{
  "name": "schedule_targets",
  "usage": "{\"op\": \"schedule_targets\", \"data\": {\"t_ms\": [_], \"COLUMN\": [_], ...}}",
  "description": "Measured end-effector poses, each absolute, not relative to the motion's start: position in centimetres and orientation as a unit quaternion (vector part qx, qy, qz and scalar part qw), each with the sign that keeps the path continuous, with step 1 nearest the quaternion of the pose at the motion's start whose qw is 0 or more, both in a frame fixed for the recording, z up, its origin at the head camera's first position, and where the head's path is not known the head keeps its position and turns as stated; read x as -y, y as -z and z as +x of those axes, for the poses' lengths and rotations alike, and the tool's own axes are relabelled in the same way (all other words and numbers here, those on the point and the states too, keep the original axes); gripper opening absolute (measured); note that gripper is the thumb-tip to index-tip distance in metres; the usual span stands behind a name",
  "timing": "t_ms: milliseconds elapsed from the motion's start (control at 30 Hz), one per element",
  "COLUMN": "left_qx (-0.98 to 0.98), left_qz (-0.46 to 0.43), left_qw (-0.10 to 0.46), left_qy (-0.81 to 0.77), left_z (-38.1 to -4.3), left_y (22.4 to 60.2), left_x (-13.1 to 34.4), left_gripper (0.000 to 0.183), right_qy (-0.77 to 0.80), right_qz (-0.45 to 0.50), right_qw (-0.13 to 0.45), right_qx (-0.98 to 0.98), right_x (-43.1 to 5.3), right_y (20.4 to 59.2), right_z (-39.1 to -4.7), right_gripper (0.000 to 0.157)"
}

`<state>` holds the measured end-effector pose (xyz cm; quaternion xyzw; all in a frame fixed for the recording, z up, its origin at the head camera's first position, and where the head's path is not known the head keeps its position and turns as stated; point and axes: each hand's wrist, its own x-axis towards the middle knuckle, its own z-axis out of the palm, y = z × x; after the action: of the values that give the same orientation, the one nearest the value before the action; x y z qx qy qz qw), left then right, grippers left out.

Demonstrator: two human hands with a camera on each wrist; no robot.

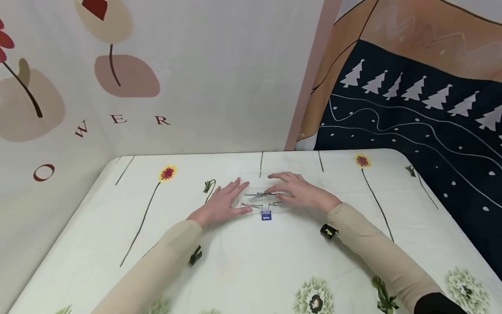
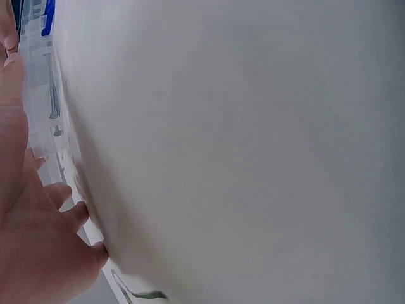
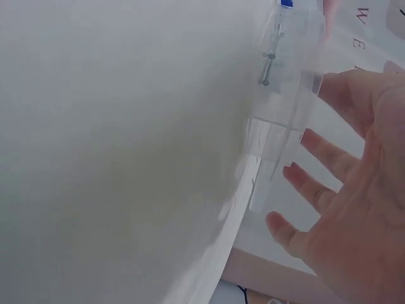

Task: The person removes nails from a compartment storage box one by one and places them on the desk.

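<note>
A clear plastic box (image 3: 285, 101) with a blue latch (image 1: 266, 215) lies between the hands, its long side facing the person. Several thin metal nails (image 1: 252, 205) lie inside it, their flat heads showing through the wall in both wrist views. My left hand (image 1: 223, 204) is spread at the box's left end, thumb by the near rim and fingertips down toward the cloth. My right hand (image 1: 300, 192) arches over the right end with fingers apart. Its thumb is at the rim and its fingertips overlap the upper nails (image 1: 256, 195) in the head view.
A white cloth (image 1: 243, 261) printed with flowers covers the table. A pale printed curtain (image 1: 219, 87) hangs behind and at the left. To the right hangs a dark fabric with white trees (image 1: 392, 113). Each wrist wears a small black device (image 1: 328, 231).
</note>
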<state>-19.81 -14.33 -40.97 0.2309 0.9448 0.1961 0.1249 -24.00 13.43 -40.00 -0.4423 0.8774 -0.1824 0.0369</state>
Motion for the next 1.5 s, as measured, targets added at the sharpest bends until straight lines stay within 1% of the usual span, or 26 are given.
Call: {"op": "schedule_targets", "data": {"t_ms": [100,233,333,567,767,1100,1167,1333,1500], "left_qx": [-0.943,-0.942,-0.943,-0.944,-0.947,-0.949,-0.949,-0.950,-0.950], "left_qz": [0.235,0.241,0.241,0.233,0.222,0.229,0.229,0.226,0.226], "left_qw": [0.120,0.115,0.112,0.118,0.119,0.106,0.106,0.099,0.100], "left_qy": [-0.202,-0.204,-0.203,-0.202,-0.198,-0.189,-0.190,-0.193,-0.190], "left_z": [-19.8,-19.9,-20.0,-20.0,-19.9,-20.0,-19.9,-19.9,-20.1], "left_y": [41.1,41.2,41.3,41.6,41.9,41.9,41.8,41.5,41.6], "left_x": [14.3,14.3,14.3,14.5,14.6,14.3,14.3,14.2,14.2], "left_gripper": [0.085,0.084,0.083,0.084,0.085,0.083,0.083,0.082,0.083], "right_qy": [0.174,0.188,0.217,0.230,0.238,0.256,0.266,0.294,0.307], "right_qz": [-0.432,-0.405,-0.400,-0.412,-0.404,-0.394,-0.388,-0.377,-0.373], "right_qw": [0.040,0.077,0.103,0.113,0.141,0.134,0.128,0.114,0.108], "right_qx": [-0.884,-0.891,-0.885,-0.874,-0.872,-0.872,-0.873,-0.871,-0.869], "right_x": [-13.3,-13.2,-13.0,-12.8,-12.9,-13.2,-13.2,-13.1,-13.2], "right_y": [40.0,39.7,39.7,40.0,40.4,40.6,40.6,40.5,40.8], "right_z": [-23.9,-23.8,-23.7,-23.5,-23.4,-23.4,-23.5,-23.7,-24.0], "right_gripper": [0.037,0.043,0.043,0.046,0.047,0.038,0.033,0.017,0.010]}}
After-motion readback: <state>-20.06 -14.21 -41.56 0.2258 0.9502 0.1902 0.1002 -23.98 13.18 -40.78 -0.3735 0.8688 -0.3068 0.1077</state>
